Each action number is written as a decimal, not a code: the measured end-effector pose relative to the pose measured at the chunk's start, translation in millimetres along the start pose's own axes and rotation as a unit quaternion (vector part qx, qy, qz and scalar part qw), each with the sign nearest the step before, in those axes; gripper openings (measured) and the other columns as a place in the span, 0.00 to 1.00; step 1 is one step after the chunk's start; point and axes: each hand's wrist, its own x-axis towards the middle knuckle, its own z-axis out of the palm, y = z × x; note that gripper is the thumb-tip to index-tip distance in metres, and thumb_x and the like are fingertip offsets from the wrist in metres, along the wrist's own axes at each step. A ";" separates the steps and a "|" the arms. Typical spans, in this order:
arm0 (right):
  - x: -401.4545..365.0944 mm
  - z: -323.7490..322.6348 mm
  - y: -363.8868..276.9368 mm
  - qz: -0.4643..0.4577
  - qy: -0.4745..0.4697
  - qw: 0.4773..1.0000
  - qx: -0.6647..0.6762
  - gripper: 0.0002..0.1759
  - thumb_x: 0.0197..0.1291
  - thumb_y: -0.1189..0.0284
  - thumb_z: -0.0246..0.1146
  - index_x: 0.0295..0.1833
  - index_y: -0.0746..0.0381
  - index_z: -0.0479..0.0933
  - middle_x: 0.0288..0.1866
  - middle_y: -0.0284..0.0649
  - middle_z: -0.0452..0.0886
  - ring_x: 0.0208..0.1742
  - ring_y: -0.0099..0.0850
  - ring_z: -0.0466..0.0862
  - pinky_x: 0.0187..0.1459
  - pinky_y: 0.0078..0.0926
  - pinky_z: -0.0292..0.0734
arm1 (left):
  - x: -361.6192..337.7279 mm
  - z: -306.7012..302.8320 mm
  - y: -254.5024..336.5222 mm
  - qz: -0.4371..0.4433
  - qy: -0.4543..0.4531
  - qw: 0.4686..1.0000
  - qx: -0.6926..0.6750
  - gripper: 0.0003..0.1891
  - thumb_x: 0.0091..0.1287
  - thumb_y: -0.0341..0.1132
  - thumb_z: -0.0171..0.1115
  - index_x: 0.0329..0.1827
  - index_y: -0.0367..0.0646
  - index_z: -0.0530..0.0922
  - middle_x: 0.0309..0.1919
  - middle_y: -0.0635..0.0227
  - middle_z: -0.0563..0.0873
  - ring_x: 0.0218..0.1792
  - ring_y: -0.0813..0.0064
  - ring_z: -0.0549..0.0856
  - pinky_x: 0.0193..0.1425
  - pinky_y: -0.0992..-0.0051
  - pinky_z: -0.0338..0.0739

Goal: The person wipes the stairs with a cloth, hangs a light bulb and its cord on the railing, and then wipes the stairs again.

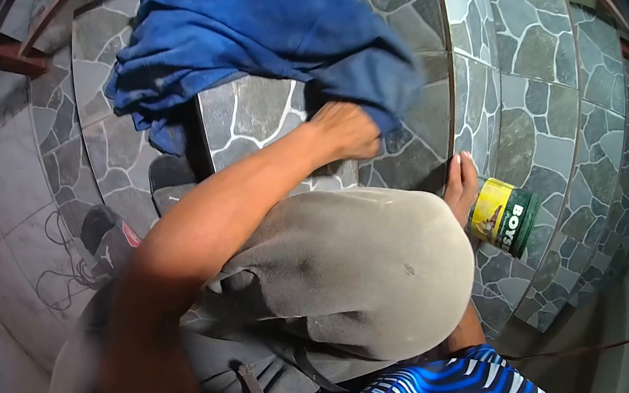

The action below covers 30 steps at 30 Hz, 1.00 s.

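Observation:
My left hand [345, 129] reaches across the stone-patterned tiles and grips a bunched blue cloth [250, 24]. Its fingers are tucked under the cloth's right end and mostly hidden; that end is slightly blurred. The cloth drapes over a tiled step [258, 108] with a dark edge strip. Of my right arm, only what may be a bit of skin shows beside the patterned sleeve, and the right hand is out of sight. My bent knee in dusty beige trousers [373, 269] fills the middle of the view.
A yellow and green paint can [505, 216] lies tilted beside my bare foot [463, 182]. At left are a dark object with a red patch [107, 234] and a loose thin cord [61, 280]. More tiled steps [559, 106] curve away right; a reddish metal frame [10, 58] stands upper left.

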 end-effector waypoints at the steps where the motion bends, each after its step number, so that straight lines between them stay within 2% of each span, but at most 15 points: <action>1: 0.7 -3.4 -1.4 0.001 -0.012 1.000 -0.009 0.49 0.47 0.69 0.72 0.72 0.73 0.57 0.71 0.63 0.59 0.72 0.58 0.62 0.70 0.51 0.56 | -2.4 -11.4 1.0 -0.098 -0.230 0.968 -0.011 0.35 0.52 0.30 0.58 0.68 0.34 0.68 0.69 0.42 0.67 0.71 0.48 0.66 0.77 0.60 0.53; 3: 5.7 -3.3 -5.6 0.001 0.005 1.000 0.008 0.49 0.47 0.69 0.72 0.72 0.73 0.56 0.71 0.63 0.58 0.72 0.59 0.61 0.70 0.52 0.57 | 10.2 -12.8 8.8 -0.093 -0.164 0.981 -0.038 0.27 0.53 0.31 0.58 0.59 0.34 0.74 0.60 0.41 0.75 0.62 0.47 0.75 0.70 0.59 0.65; 5: 1.8 -2.6 -9.2 0.008 0.005 1.000 0.010 0.49 0.48 0.69 0.72 0.73 0.72 0.56 0.72 0.63 0.58 0.72 0.58 0.61 0.70 0.52 0.56 | 41.2 -36.8 35.2 -0.156 -0.223 0.962 -0.039 0.11 0.53 0.32 0.57 0.35 0.36 0.81 0.35 0.44 0.85 0.39 0.47 0.86 0.46 0.57 0.81; 6: 1.6 -2.5 -11.4 0.015 0.001 1.000 0.005 0.48 0.49 0.69 0.72 0.73 0.72 0.56 0.71 0.62 0.58 0.72 0.58 0.61 0.70 0.52 0.56 | 52.1 -33.7 33.7 -0.097 -0.122 0.985 -0.070 0.09 0.53 0.33 0.57 0.20 0.36 0.76 0.19 0.48 0.82 0.24 0.46 0.83 0.29 0.57 0.80; 10: -1.5 -1.2 -0.6 0.000 -0.006 1.000 -0.012 0.48 0.49 0.68 0.72 0.72 0.73 0.56 0.71 0.62 0.59 0.72 0.58 0.61 0.70 0.53 0.56 | 72.2 -28.5 28.1 -0.151 -0.135 0.978 -0.051 0.06 0.50 0.31 0.59 0.21 0.37 0.80 0.26 0.48 0.84 0.31 0.49 0.86 0.37 0.58 0.81; 12: 0.4 -1.8 0.4 -0.006 -0.007 1.000 -0.013 0.49 0.47 0.68 0.73 0.72 0.73 0.57 0.71 0.63 0.59 0.72 0.58 0.61 0.70 0.53 0.56 | 42.3 -34.4 43.0 -0.051 -0.168 0.984 -0.031 0.06 0.50 0.30 0.59 0.26 0.37 0.82 0.29 0.48 0.86 0.35 0.49 0.87 0.40 0.57 0.81; 16: 5.1 -4.1 -12.2 0.021 -0.007 1.000 0.014 0.49 0.47 0.68 0.72 0.72 0.74 0.57 0.71 0.63 0.58 0.72 0.59 0.61 0.70 0.53 0.55 | 35.9 -36.0 32.3 -0.164 -0.180 0.967 -0.069 0.09 0.49 0.28 0.59 0.30 0.33 0.84 0.30 0.46 0.86 0.34 0.47 0.87 0.38 0.59 0.81; 19: -4.1 -7.3 -10.4 0.022 -0.017 1.000 -0.002 0.49 0.46 0.69 0.72 0.72 0.74 0.57 0.71 0.63 0.58 0.72 0.59 0.61 0.70 0.53 0.55 | 71.4 -30.8 21.6 -0.263 -0.128 0.954 -0.071 0.08 0.49 0.31 0.60 0.18 0.36 0.82 0.22 0.50 0.85 0.29 0.53 0.87 0.35 0.60 0.81; 20: 0.7 -3.5 -6.5 0.014 -0.012 1.000 -0.006 0.49 0.46 0.70 0.72 0.72 0.74 0.57 0.71 0.63 0.58 0.72 0.59 0.61 0.70 0.53 0.55 | 68.0 -36.9 34.6 -0.179 -0.189 0.965 -0.039 0.10 0.50 0.34 0.59 0.24 0.37 0.84 0.29 0.49 0.87 0.34 0.52 0.87 0.43 0.58 0.82; 22: 2.8 -2.5 -4.5 0.009 -0.004 1.000 0.008 0.49 0.46 0.70 0.72 0.72 0.74 0.57 0.71 0.63 0.59 0.72 0.59 0.60 0.70 0.53 0.55 | 44.7 -10.8 36.1 -0.014 0.033 0.999 -0.014 0.13 0.52 0.37 0.58 0.31 0.37 0.86 0.39 0.46 0.87 0.42 0.51 0.87 0.54 0.58 0.80; 23: 6.2 -4.7 -6.5 0.008 -0.003 1.000 0.015 0.49 0.46 0.69 0.72 0.72 0.74 0.57 0.71 0.63 0.59 0.72 0.59 0.60 0.70 0.53 0.55 | 47.7 -27.7 32.4 -0.158 -0.229 0.960 -0.032 0.15 0.54 0.37 0.58 0.35 0.36 0.86 0.46 0.44 0.85 0.49 0.50 0.85 0.59 0.58 0.77; 24: 5.0 -7.3 -8.0 0.009 -0.010 1.000 0.020 0.49 0.47 0.69 0.72 0.72 0.74 0.57 0.71 0.63 0.59 0.72 0.59 0.60 0.70 0.53 0.55 | 41.3 -13.5 18.1 -0.185 -0.180 0.963 -0.082 0.15 0.52 0.34 0.57 0.40 0.38 0.83 0.42 0.41 0.84 0.48 0.46 0.84 0.55 0.56 0.78; 26: -0.8 -7.1 -9.7 0.022 -0.019 0.999 0.012 0.50 0.45 0.69 0.73 0.72 0.73 0.56 0.71 0.63 0.58 0.72 0.59 0.60 0.70 0.53 0.55 | 67.6 -39.6 19.7 -0.298 -0.254 0.912 -0.125 0.14 0.52 0.32 0.57 0.40 0.35 0.82 0.43 0.37 0.83 0.48 0.43 0.83 0.58 0.57 0.76; 27: -1.4 -6.5 -9.5 0.019 -0.018 1.000 0.007 0.50 0.45 0.70 0.73 0.72 0.73 0.56 0.71 0.63 0.58 0.72 0.59 0.60 0.70 0.53 0.55 | 69.8 -31.5 11.7 -0.329 -0.233 0.909 -0.104 0.10 0.50 0.31 0.57 0.31 0.33 0.81 0.37 0.37 0.83 0.45 0.45 0.84 0.56 0.58 0.77; 30: 5.2 -2.7 -8.4 0.006 -0.001 1.000 0.011 0.50 0.45 0.70 0.72 0.72 0.73 0.56 0.71 0.63 0.58 0.72 0.59 0.60 0.70 0.53 0.55 | 54.6 -26.3 28.1 -0.091 -0.031 0.995 0.016 0.10 0.49 0.31 0.57 0.26 0.31 0.80 0.31 0.39 0.83 0.41 0.45 0.85 0.51 0.57 0.78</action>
